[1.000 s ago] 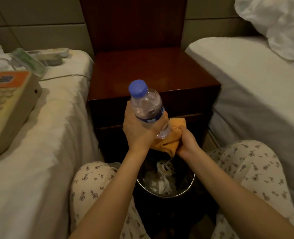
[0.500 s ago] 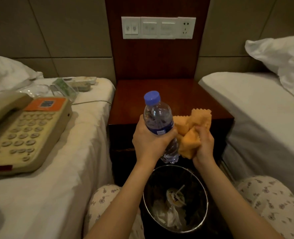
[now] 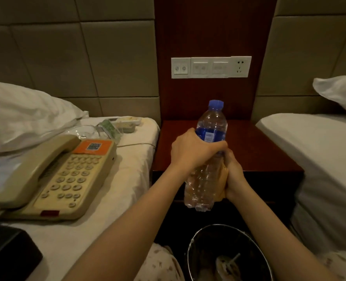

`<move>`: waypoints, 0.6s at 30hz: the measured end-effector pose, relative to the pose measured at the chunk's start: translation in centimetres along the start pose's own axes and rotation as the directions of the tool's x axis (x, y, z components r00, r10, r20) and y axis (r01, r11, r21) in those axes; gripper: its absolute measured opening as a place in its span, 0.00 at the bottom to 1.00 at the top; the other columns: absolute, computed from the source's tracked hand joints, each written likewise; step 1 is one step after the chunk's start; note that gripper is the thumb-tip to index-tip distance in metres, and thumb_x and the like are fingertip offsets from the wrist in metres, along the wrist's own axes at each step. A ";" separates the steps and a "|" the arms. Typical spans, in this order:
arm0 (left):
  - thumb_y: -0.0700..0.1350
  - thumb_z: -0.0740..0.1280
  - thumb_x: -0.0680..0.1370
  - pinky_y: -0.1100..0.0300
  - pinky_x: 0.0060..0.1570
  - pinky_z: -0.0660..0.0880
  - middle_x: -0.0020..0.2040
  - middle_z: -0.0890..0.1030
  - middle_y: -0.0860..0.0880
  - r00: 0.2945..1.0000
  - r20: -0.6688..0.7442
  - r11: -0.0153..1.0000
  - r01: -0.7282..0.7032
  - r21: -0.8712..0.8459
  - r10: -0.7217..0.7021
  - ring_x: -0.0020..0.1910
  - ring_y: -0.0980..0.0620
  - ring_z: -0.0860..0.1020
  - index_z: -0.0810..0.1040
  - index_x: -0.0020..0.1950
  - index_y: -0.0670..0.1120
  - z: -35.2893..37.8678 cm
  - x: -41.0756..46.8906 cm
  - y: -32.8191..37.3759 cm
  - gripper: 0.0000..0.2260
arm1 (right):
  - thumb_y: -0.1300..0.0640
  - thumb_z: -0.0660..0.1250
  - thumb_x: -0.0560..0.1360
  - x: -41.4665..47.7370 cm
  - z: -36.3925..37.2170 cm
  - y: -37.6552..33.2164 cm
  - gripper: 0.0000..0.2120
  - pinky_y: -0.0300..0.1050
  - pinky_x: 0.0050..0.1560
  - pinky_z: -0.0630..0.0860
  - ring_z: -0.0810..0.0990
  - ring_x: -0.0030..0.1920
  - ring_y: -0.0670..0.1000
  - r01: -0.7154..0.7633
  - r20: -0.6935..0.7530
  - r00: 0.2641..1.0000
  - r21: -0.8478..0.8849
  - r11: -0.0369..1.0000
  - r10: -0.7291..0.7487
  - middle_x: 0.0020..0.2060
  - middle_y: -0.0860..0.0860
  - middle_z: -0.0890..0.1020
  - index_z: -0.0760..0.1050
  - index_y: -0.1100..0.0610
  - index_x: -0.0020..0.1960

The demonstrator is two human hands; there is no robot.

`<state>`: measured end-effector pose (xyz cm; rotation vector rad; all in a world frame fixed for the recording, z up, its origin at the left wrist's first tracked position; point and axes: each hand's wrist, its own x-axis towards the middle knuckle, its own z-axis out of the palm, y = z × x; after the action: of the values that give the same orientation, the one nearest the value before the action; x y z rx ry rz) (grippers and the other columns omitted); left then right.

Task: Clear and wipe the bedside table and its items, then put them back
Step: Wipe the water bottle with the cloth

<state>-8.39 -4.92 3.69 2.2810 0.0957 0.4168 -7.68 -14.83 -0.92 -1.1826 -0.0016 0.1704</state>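
My left hand grips a clear water bottle with a blue cap and blue label around its middle, holding it upright above the front edge of the dark red bedside table. My right hand presses an orange cloth against the bottle's lower half; most of the cloth is hidden behind the bottle and my fingers. A beige telephone, a remote and a glass ashtray lie on the left bed.
A metal waste bin with rubbish stands on the floor between my knees, below the table. White beds flank the table on both sides. A switch panel sits on the wooden wall panel. A black object lies at the lower left.
The camera view tilted up. The bottle rose and stands more upright. My right hand brought the cloth from beside the bottle onto its lower half.
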 end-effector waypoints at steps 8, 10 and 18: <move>0.68 0.66 0.66 0.61 0.36 0.67 0.37 0.73 0.52 0.993 0.026 0.945 0.100 0.311 -0.114 0.38 0.53 0.73 0.73 0.49 0.48 -6.0 2.4 0.3 0.25 | 0.47 0.53 0.80 0.1 5.8 -2.0 0.18 0.47 0.38 0.74 0.79 0.39 0.53 -0.212 0.127 0.973 0.172 0.962 0.192 0.37 0.55 0.81 0.75 0.57 0.47; 0.67 0.66 0.66 0.60 0.39 0.71 0.38 0.76 0.51 0.985 0.070 0.912 0.118 0.393 -0.158 0.38 0.52 0.75 0.74 0.49 0.48 -8.3 2.8 0.5 0.25 | 0.49 0.53 0.80 -0.2 7.8 -2.0 0.16 0.47 0.39 0.74 0.78 0.38 0.53 -0.262 0.179 0.957 0.211 0.942 0.226 0.37 0.55 0.79 0.74 0.58 0.45; 0.63 0.65 0.72 0.59 0.35 0.70 0.43 0.75 0.46 0.900 0.131 0.815 0.306 0.492 -0.416 0.36 0.50 0.74 0.68 0.63 0.45 -18.1 2.3 -0.6 0.29 | 0.44 0.55 0.80 0.5 18.4 -1.3 0.23 0.53 0.50 0.78 0.81 0.49 0.58 -0.457 0.298 0.867 0.160 0.875 0.399 0.48 0.59 0.82 0.77 0.62 0.54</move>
<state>-12.06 8.73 15.22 2.6795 0.5595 -0.0971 -8.70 1.68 7.26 -0.9101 0.0545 0.7049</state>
